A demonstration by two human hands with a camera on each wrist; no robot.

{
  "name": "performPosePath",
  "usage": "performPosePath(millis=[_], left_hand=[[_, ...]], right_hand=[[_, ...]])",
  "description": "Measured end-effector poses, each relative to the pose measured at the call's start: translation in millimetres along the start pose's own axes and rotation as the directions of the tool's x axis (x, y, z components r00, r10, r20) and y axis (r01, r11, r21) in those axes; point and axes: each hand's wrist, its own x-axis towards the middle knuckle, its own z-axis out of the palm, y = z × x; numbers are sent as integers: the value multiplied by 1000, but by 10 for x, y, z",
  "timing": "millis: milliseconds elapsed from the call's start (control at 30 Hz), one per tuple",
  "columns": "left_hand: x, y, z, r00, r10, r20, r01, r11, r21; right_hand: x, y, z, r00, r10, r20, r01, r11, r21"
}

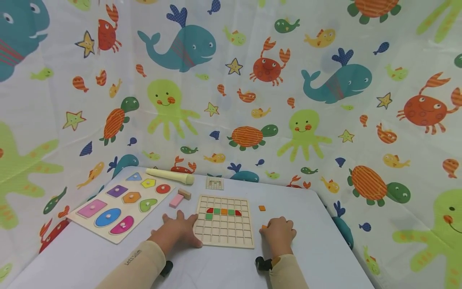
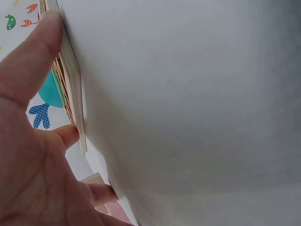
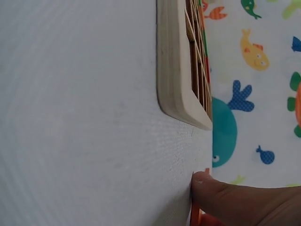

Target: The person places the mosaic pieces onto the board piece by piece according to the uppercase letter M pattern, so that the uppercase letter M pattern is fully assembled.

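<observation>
A wooden grid board (image 1: 227,239) lies flat on the white table, with several red, green and orange tiles in its upper cells. My left hand (image 1: 178,230) is at its left side with fingers spread; the thumb (image 2: 40,49) and a fingertip touch the board's edge in the left wrist view. Just right of the board, my right hand (image 1: 279,237) pinches an orange tile (image 3: 194,214) low at the table surface. The hand covers most of that tile in the head view. Farther back lies another orange tile (image 1: 262,208), square and flat.
Left of the board lie a pink block (image 1: 176,200) and a tan block (image 1: 185,194). A knobbed shape puzzle (image 1: 136,198) covers the table's left side. Behind are a pale yellow toy microphone (image 1: 169,175) and a small wooden piece (image 1: 214,183). A sea-animal curtain (image 1: 223,108) hangs beyond the table.
</observation>
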Motion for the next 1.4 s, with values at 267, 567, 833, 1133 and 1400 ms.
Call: performPosePath(millis=[267,567,833,1133,1400], left_hand=[[0,10,20,1000,0,-5,0,1000,9],[-12,23,4,1000,-6,-9,6,1000,11],[-17,8,13,1000,8,-11,-8,1000,3],[-11,6,14,1000,18,-11,-17,1000,2],[-3,-8,10,1000,12,-10,-12,1000,-4]], right_hand=[[-17,-10,13,1000,21,2,-21,1000,1],[-40,-88,-17,1000,24,-18,-23,997,80],[-102,-211,-23,998,-62,-33,64,994,92],[-290,-510,61,987,-158,-40,163,974,159],[-412,-703,136,973,-226,-52,231,958,167]])
